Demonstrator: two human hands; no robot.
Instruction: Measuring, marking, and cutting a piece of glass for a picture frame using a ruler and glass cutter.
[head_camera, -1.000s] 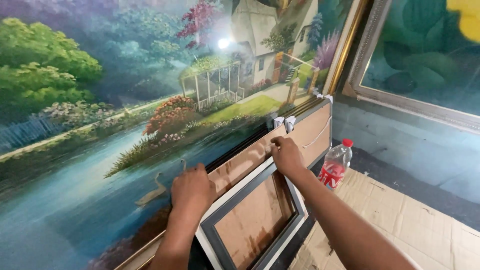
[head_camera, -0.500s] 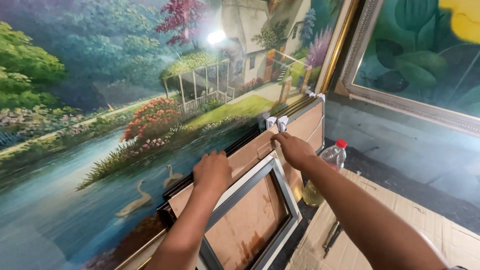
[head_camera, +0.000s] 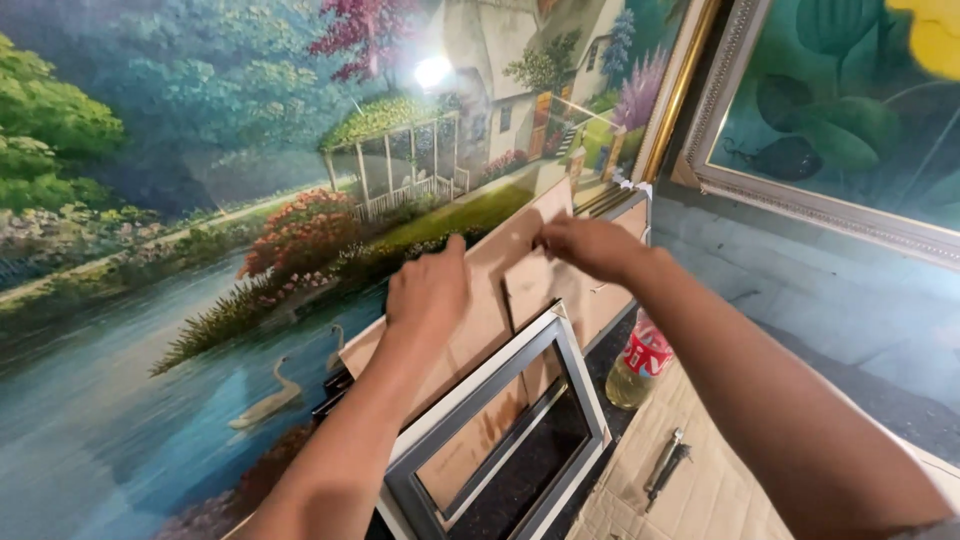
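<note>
Both hands grip brown backing boards at their upper edges. The left hand (head_camera: 428, 290) is closed over the top edge of the larger board (head_camera: 470, 320), fingers curled behind it, thumb side toward the camera. The right hand (head_camera: 590, 247) pinches the top of a smaller board (head_camera: 535, 290) that overlaps the larger one on its right (whether the fingertips also touch the larger board cannot be told). Both boards stand tilted, leaning toward the big landscape painting (head_camera: 250, 200), just above an empty grey-and-white frame (head_camera: 575, 385) propped below them.

To handle the boards well, judged from this view, they should be held by the edges, with the two hands level, and kept parallel to the painted surface, so that no corner scrapes the canvas; the overlap should be kept from sliding, since thin boards flex.

Surface: flattened cardboard (head_camera: 700, 490) covers the floor at lower right, with a dark metal tool (head_camera: 665, 465) lying on it. A plastic bottle (head_camera: 640, 360) of yellowish liquid stands beside the frame.

Room: a second painting (head_camera: 850, 110), in an ornate pale frame, leans against a grey-blue wall (head_camera: 800, 290) at right.
</note>
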